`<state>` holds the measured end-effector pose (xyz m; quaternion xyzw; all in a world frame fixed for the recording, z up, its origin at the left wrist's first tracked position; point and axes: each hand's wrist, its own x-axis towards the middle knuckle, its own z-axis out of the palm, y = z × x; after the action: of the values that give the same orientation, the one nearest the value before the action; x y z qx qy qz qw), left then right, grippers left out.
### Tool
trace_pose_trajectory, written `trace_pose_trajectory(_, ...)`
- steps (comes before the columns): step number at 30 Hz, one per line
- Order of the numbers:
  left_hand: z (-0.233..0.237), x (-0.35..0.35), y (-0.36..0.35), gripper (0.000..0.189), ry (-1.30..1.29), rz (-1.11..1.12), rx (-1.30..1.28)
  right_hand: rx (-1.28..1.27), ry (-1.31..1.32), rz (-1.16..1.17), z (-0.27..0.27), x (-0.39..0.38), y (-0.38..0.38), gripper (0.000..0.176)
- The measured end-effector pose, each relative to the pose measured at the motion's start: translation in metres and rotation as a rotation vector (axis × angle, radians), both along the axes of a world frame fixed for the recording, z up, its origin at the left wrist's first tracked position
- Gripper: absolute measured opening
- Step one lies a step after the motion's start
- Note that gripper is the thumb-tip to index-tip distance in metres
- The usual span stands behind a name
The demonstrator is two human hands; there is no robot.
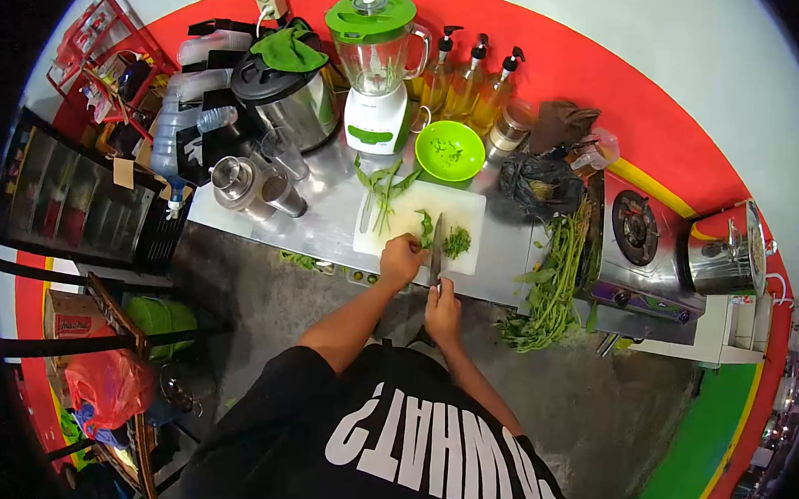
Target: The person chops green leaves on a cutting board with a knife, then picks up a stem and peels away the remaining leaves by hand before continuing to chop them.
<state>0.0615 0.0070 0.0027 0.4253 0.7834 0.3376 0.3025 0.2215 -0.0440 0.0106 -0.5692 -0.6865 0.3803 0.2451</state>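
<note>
My right hand (443, 312) is wrapped round the handle of a knife (436, 251), its blade pointing away from me over the white cutting board (406, 244). Left of the blade, the curled fingers of my left hand (402, 260) pinch the near end of some leafy greens (426, 228); the fingertips are partly hidden. A small heap of chopped greens (457, 243) lies just right of the knife. Uncut leafy stems (384, 193) rest across the board's far left part. Behind the board, a bright green bowl (462, 170) holds some cut green pieces.
A blender (377, 113) and pump bottles (463, 90) stand along the red wall. Metal cups (233, 179) and a large steel pot (289, 108) are at left. Long-stemmed greens (556, 285) hang over the counter's right edge, beside a gas stove (639, 253) and a black plastic bag (540, 183).
</note>
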Motion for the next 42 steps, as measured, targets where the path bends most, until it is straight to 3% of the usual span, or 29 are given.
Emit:
trace_pose_trajectory(5,-0.015,0.005,0.008,0.019,-0.004,0.041,0.032,0.024,0.012,0.010,0.001,0.001,0.002,0.036)
trace_pose_trajectory(11,-0.048,-0.005,0.007,0.015,-0.217,0.186,0.074,0.055,-0.051,0.044,0.008,-0.005,0.006,0.037)
trace_pose_trajectory(15,-0.046,-0.004,0.006,0.013,-0.335,0.243,0.026,0.031,-0.115,0.070,0.018,-0.012,0.004,0.036)
trace_pose_trajectory(17,-0.059,-0.005,0.007,0.013,-0.201,0.181,0.091,0.043,-0.137,0.079,0.013,-0.014,0.003,0.040)
trace_pose_trajectory(20,-0.023,-0.001,0.002,0.014,-0.099,0.139,0.112,0.006,-0.181,0.091,0.030,-0.018,0.003,0.049)
trace_pose_trajectory(22,-0.020,0.000,0.004,0.012,-0.176,0.161,0.025,-0.042,-0.203,0.095,0.035,-0.019,0.003,0.054)
trace_pose_trajectory(24,-0.025,0.000,0.003,0.013,-0.114,0.122,0.140,0.005,-0.260,0.136,0.030,-0.018,0.003,0.062)
trace_pose_trajectory(32,-0.027,0.001,0.001,0.013,-0.094,0.040,0.260,-0.012,-0.338,0.128,0.022,-0.021,0.001,0.066)
trace_pose_trajectory(34,-0.016,-0.001,-0.001,0.022,-0.106,-0.015,0.142,0.009,-0.327,0.131,0.020,-0.021,0.000,0.067)
trace_pose_trajectory(36,-0.012,0.000,-0.003,0.034,0.108,-0.103,0.268,0.029,-0.316,0.131,0.021,-0.021,-0.001,0.068)
trace_pose_trajectory(37,0.009,0.000,-0.007,0.043,0.116,-0.188,0.154,0.024,-0.337,0.133,0.024,-0.022,-0.001,0.069)
trace_pose_trajectory(42,0.000,-0.002,-0.008,0.041,0.281,-0.322,0.132,0.072,-0.400,0.132,0.021,-0.022,-0.004,0.071)
